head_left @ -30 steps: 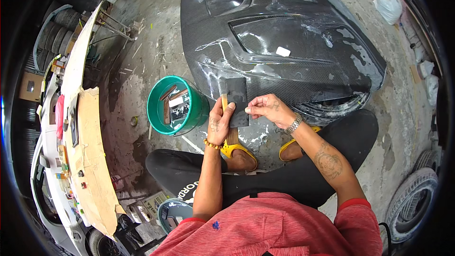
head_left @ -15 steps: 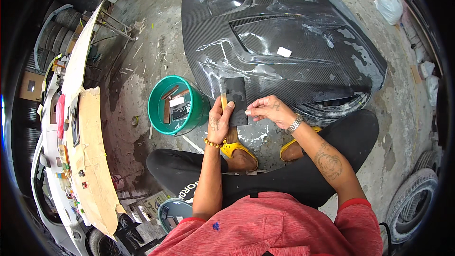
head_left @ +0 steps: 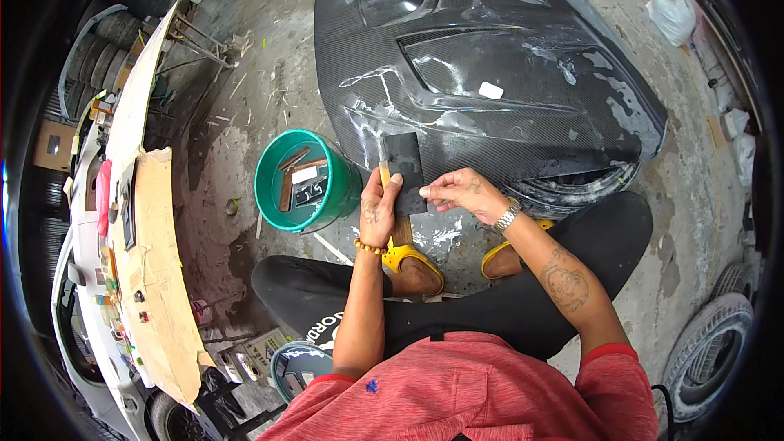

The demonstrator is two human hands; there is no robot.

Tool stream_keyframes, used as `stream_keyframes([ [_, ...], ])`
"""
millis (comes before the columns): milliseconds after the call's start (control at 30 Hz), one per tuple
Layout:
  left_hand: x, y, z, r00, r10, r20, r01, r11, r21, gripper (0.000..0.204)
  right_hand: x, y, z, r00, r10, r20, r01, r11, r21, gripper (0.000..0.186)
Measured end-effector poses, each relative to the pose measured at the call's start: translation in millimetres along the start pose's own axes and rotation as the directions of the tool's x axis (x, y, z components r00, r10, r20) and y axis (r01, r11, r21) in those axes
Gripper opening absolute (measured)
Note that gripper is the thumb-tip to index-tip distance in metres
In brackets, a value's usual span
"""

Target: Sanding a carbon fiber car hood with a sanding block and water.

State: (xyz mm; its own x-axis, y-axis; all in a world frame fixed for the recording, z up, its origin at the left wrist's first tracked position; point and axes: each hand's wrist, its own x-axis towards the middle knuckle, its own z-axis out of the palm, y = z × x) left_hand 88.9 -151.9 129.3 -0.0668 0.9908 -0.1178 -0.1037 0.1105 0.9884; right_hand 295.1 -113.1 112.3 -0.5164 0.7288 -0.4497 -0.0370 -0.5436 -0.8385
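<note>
My left hand is closed around a dark sheet of sandpaper, thumb on top. A slim yellow strip-like tool lies along the sheet's left edge in the same grip; its exact kind is unclear. My right hand pinches the sheet's right edge between thumb and fingers. Just beyond is a black carbon-fibre car hood, streaked with whitish residue, with a small white block on it. To the left stands a green bucket holding water, brown strips, a white block and dark pieces.
A second bucket sits by my left side. Farther left are a cardboard-topped table and a white car. Tires lie at the right. A white plastic bag is at the far right. Thin scraps litter the concrete floor.
My right fingertips have shifted slightly left against the sheet's edge. The sheet has tilted a little, while my left hand keeps its hold.
</note>
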Motion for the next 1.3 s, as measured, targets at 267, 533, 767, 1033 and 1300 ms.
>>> stream_keyframes([
  [267, 1, -5, -2, 1.000, 0.005, -0.012, -0.005, 1.000, 0.012, 0.023, -1, 5, 4, 0.999, -0.006, 0.033, 0.007, 0.999, -0.032, 0.020],
  [533, 1, 0, 1, 0.999, -0.038, -0.010, 0.036, 0.989, -0.143, 0.025, -1, 6, 3, 0.985, -0.126, 0.115, 0.115, 0.988, 0.100, 0.015],
  [767, 1, -1, -2, 0.987, -0.160, 0.007, 0.151, 0.918, -0.368, 0.026, 1, 4, 3, 0.984, -0.098, 0.148, 0.081, 0.990, 0.119, 0.014],
  [1033, 0, -28, -27, 0.887, -0.455, -0.071, 0.384, 0.816, -0.431, 0.030, 4, 9, 0, 0.987, -0.159, 0.031, 0.159, 0.987, -0.014, 0.014],
  [1300, 3, -25, -18, 0.945, -0.301, -0.126, 0.236, 0.897, -0.375, 0.034, 10, 17, -2, 0.986, -0.168, 0.011, 0.168, 0.985, -0.047, 0.014],
])
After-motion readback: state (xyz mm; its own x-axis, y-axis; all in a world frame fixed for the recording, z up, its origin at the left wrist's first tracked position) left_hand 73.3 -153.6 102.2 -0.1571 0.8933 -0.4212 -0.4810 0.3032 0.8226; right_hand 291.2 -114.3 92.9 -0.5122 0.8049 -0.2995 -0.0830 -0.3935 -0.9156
